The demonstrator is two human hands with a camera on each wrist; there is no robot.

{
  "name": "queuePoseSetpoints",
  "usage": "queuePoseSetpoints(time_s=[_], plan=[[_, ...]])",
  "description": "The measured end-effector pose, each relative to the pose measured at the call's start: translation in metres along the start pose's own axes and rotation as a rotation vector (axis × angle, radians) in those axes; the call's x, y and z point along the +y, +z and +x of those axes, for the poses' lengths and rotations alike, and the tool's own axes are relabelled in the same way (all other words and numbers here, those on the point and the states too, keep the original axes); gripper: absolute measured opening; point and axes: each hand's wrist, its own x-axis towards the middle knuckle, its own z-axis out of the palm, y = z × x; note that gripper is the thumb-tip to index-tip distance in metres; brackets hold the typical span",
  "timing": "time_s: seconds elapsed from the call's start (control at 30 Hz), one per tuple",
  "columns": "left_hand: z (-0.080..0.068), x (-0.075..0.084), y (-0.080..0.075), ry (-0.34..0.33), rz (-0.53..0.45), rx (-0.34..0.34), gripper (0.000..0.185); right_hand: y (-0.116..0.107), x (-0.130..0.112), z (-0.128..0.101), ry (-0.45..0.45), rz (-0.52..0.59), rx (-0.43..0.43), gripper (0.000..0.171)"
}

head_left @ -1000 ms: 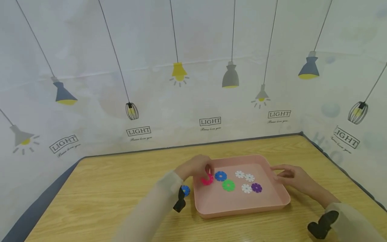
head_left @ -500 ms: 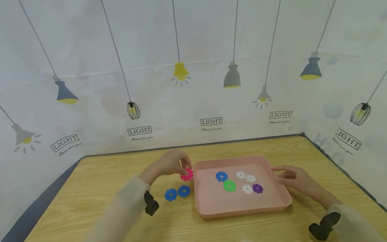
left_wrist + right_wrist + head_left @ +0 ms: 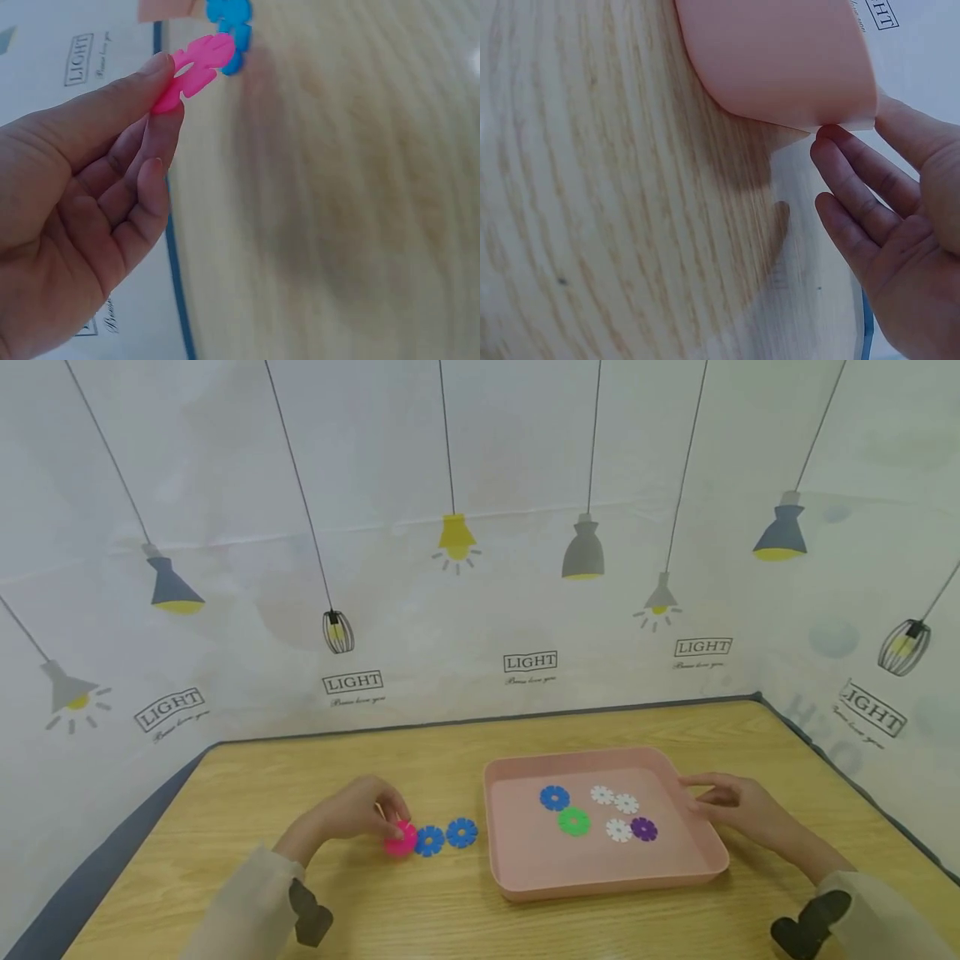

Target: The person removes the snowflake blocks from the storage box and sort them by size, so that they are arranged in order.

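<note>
left hand (image 3: 352, 814) pinches the pink disc (image 3: 401, 840) by its edge between thumb and fingertips; in the left wrist view the disc (image 3: 196, 66) sticks out past the fingertips (image 3: 161, 67), tilted, just above the counter (image 3: 247, 793). disc sits at the left end of a short row: first blue disc (image 3: 429, 841) just beside it, edges touching or nearly so, cannot tell which; second blue disc (image 3: 461, 832) next along, close to the pink tray (image 3: 600, 887). both blue discs lie flat on the wood, outside the tray's left wall. tray holds five more discs, flat on its floor: blue tray disc (image 3: 554, 797) toward the far left, green disc (image 3: 573, 821) just in front of it, two white discs (image 3: 602, 794) (image 3: 626, 803) side by side toward the far wall, a third white disc (image 3: 618, 830) nearer, purple disc (image 3: 643, 829) just to its right. right hand (image 3: 738, 814) rests at the tray's right rim, fingers straight and relaxed, fingertips touching the rim; right wrist view shows the fingertips (image 3: 832, 142) against the tray corner (image 3: 795, 67), nothing held. nothing lies between the left hand and the row of blue discs; the tray wall stands between the row and the discs inside. a printed backdrop (image 3: 480, 568) with lamp drawings rises behind the counter's far and side edges. dark wrist mounts (image 3: 311, 914) (image 3: 810, 927) show on both sleeves.
</note>
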Motion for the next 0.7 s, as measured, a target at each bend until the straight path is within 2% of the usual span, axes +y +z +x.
queuePoseSetpoints(time_s=[0.27,0.47,0.7], plan=[[-0.005,-0.016,0.012,-0.097,0.015,0.043,0.013,0.0,-0.001,-0.002,-0.008,-0.001,0.0,0.045],[-0.005,-0.019,0.014,-0.098,0.028,0.051,0.012,0.0,0.0,-0.003,-0.005,-0.008,-0.001,0.045],[-0.007,-0.015,0.016,-0.11,0.012,0.046,0.012,0.0,-0.001,-0.002,0.005,-0.015,-0.001,0.045]])
